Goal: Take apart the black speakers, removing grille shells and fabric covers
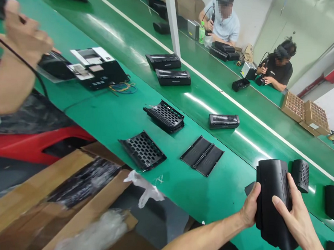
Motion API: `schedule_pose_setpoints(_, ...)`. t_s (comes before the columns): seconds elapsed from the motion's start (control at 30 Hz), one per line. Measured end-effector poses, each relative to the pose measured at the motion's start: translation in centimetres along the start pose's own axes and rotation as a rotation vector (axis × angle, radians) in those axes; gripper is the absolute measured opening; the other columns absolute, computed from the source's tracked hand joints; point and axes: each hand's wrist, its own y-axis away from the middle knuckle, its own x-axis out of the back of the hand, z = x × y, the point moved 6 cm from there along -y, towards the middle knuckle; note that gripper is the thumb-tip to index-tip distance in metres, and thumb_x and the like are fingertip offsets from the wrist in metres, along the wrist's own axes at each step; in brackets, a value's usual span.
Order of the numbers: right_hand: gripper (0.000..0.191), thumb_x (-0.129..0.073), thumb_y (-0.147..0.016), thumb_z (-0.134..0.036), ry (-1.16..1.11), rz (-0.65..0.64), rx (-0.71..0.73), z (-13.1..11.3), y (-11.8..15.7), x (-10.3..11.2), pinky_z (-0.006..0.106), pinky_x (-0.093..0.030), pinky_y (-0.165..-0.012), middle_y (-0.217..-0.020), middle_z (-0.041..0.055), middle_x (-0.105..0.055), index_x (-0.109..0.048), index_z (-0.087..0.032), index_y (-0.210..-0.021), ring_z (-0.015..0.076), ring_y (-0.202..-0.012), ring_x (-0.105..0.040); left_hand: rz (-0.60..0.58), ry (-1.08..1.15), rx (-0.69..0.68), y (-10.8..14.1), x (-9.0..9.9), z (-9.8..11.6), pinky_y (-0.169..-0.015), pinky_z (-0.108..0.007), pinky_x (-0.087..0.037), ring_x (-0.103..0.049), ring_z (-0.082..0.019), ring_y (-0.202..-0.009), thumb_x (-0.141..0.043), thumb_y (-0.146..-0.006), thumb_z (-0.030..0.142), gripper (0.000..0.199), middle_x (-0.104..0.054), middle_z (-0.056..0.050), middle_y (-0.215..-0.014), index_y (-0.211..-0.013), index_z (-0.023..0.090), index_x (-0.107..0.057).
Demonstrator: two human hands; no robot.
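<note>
A curved black plastic housing [274, 188] is held up over the bench at the lower right. My left hand [251, 205] grips its left edge, where a small dark flat piece sticks out; whether that belongs to the housing I cannot tell. My right hand [297, 214] clasps the other side, its thumb across the front. To the left on the green bench lie a flat black panel [201, 156], a perforated black cover [143, 150] and a stack of perforated covers [166, 115].
A conveyor belt [196, 100] carries black housings [224, 121]. At the left, a co-worker's hand [25, 33] is near a black device [96, 73] with wires. Open cardboard boxes [73, 225] stand below the bench. Two people [225, 26] sit across the line.
</note>
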Motion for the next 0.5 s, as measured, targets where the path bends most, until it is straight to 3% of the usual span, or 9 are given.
schedule_pose_setpoints(0.17,0.106,-0.06,-0.088,-0.078,0.07,0.004,-0.053,-0.7,0.4,-0.4,0.064,-0.037,-0.12,-0.161,0.0189,-0.044,-0.022,-0.028,-0.173,0.046,-0.149,-0.045,0.029,0.007,-0.013,-0.1,0.5,-0.3,-0.127,-0.053,-0.038,-0.058,-0.041,-0.143,-0.067,-0.086,0.08,0.088,-0.068,-0.022,-0.144,-0.14,0.011,-0.071)
schedule_pose_setpoints(0.5,0.107,-0.055,-0.089,-0.08,0.069,-0.039,-0.155,0.4,0.1,-1.3,0.066,-0.035,-0.121,-0.159,0.02,-0.043,-0.018,-0.028,-0.174,0.0465,-0.149,-0.045,0.206,0.0,0.055,-0.2,2.0,-1.6,-0.122,-0.053,-0.045,-0.066,-0.04,-0.133,-0.065,-0.089,0.078,0.085,-0.075,-0.023,-0.132,-0.137,0.007,-0.071)
